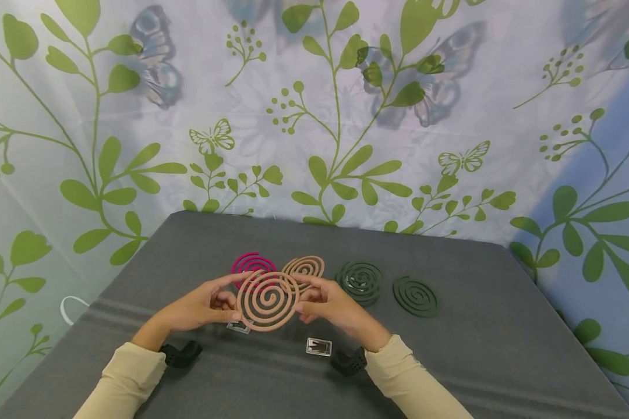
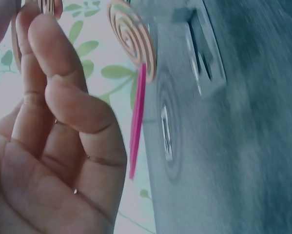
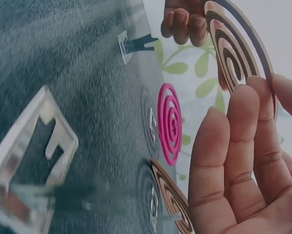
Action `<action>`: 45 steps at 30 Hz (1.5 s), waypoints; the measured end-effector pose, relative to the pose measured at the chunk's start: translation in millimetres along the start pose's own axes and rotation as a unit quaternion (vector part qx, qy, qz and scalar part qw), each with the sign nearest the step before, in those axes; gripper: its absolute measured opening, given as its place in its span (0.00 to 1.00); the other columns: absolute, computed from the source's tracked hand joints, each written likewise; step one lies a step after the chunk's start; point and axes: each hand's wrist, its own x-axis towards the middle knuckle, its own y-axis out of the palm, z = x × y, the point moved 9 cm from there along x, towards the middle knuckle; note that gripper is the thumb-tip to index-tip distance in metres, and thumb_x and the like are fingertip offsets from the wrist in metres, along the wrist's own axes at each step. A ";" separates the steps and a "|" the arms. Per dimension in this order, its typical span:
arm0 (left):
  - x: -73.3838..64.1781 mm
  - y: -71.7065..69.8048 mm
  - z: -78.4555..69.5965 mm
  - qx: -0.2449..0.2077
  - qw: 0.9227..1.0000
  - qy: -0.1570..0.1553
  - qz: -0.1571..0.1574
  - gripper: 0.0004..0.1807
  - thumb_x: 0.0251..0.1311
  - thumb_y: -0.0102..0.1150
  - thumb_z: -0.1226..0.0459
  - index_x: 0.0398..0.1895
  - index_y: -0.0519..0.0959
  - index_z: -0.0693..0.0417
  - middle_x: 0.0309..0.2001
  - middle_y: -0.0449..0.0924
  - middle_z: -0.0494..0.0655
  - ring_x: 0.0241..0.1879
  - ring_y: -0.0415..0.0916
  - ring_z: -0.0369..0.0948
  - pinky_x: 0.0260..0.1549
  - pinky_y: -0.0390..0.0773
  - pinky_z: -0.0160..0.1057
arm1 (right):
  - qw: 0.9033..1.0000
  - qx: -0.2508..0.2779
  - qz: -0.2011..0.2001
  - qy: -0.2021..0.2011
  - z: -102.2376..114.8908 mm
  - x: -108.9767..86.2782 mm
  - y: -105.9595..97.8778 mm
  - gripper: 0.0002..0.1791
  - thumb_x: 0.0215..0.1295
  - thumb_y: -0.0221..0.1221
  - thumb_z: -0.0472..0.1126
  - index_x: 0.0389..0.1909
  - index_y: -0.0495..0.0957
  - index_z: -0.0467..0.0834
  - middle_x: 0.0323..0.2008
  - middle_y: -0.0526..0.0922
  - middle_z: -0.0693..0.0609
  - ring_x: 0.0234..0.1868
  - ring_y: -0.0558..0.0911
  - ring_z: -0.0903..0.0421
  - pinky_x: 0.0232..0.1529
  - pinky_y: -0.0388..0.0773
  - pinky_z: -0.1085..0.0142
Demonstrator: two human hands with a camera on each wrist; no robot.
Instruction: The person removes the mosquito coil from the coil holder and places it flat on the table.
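Note:
Both hands hold one tan mosquito coil up in front of the person, its spiral face toward the head camera. My left hand pinches its left edge between thumb and index finger. The opposite edge sits in the thumb and fingers of my right hand. Just behind are a pink coil and another tan coil, each raised over the table by a small metal stand. A loose metal stand lies close to the right wrist, and a second stand lies below the left fingers.
Dark green coils rest right of the hands: one green coil with metal showing at it, and a single green coil farther right. A grey cloth covers the table. Behind it hangs a leaf-and-butterfly printed curtain.

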 end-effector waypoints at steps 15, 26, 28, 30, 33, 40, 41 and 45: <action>21.3 19.6 -15.2 -0.012 1.000 -0.003 -0.025 0.48 0.71 0.70 0.70 0.85 0.51 0.69 0.40 0.88 0.48 0.34 0.82 0.39 0.37 0.82 0.36 | 1.000 -0.002 -0.007 -0.015 4.6 -17.7 -25.8 0.39 0.76 0.65 0.33 0.82 0.60 0.29 0.41 0.88 0.53 0.37 0.87 0.59 0.43 0.87 0.64; 38.5 32.2 -23.3 0.023 0.998 -0.011 -0.053 0.49 0.69 0.72 0.70 0.85 0.53 0.69 0.37 0.87 0.51 0.30 0.79 0.37 0.32 0.77 0.33 | 0.999 -0.004 0.010 -0.032 7.5 -31.9 -40.8 0.52 0.68 0.72 0.31 0.86 0.52 0.33 0.47 0.89 0.47 0.43 0.89 0.56 0.48 0.87 0.62; 42.0 34.9 -24.7 0.026 0.998 -0.012 -0.056 0.49 0.69 0.72 0.70 0.85 0.53 0.69 0.37 0.87 0.51 0.30 0.78 0.37 0.31 0.76 0.33 | 0.999 -0.003 0.009 -0.033 7.6 -34.3 -43.7 0.53 0.68 0.73 0.31 0.86 0.51 0.33 0.47 0.90 0.49 0.43 0.89 0.56 0.48 0.87 0.62; 45.4 37.7 -26.0 0.026 0.998 -0.014 -0.059 0.49 0.70 0.72 0.70 0.85 0.52 0.68 0.37 0.87 0.51 0.30 0.78 0.37 0.31 0.75 0.33 | 0.999 -0.002 0.007 -0.036 7.9 -36.7 -47.0 0.54 0.67 0.73 0.31 0.86 0.50 0.33 0.47 0.90 0.50 0.43 0.89 0.56 0.48 0.87 0.62; 50.1 41.7 -28.6 0.028 0.998 -0.018 -0.062 0.49 0.70 0.71 0.70 0.86 0.52 0.67 0.37 0.87 0.51 0.30 0.77 0.38 0.31 0.74 0.34 | 0.999 -0.005 0.003 -0.041 9.4 -40.6 -52.1 0.54 0.67 0.73 0.31 0.86 0.49 0.32 0.46 0.90 0.51 0.42 0.89 0.57 0.46 0.87 0.63; 61.3 52.4 -32.5 0.024 0.998 -0.021 -0.063 0.49 0.70 0.70 0.71 0.87 0.50 0.66 0.38 0.87 0.50 0.30 0.77 0.39 0.32 0.73 0.34 | 0.999 -0.019 -0.005 -0.044 13.9 -51.0 -62.1 0.53 0.68 0.72 0.30 0.85 0.49 0.30 0.44 0.89 0.53 0.41 0.89 0.57 0.46 0.87 0.63; 63.0 53.7 -32.8 0.026 0.997 -0.021 -0.063 0.49 0.71 0.70 0.71 0.87 0.50 0.66 0.38 0.87 0.50 0.30 0.77 0.39 0.32 0.73 0.34 | 0.999 -0.020 -0.007 -0.042 13.8 -52.7 -63.7 0.53 0.68 0.72 0.30 0.85 0.49 0.31 0.44 0.89 0.53 0.41 0.89 0.57 0.47 0.87 0.63; 70.3 59.7 -33.8 0.035 0.997 -0.018 -0.061 0.49 0.70 0.70 0.71 0.87 0.50 0.66 0.37 0.87 0.48 0.30 0.76 0.37 0.33 0.74 0.34 | 0.999 -0.028 -0.012 -0.040 13.4 -59.5 -70.3 0.53 0.69 0.72 0.30 0.86 0.48 0.31 0.44 0.89 0.53 0.41 0.89 0.57 0.47 0.87 0.62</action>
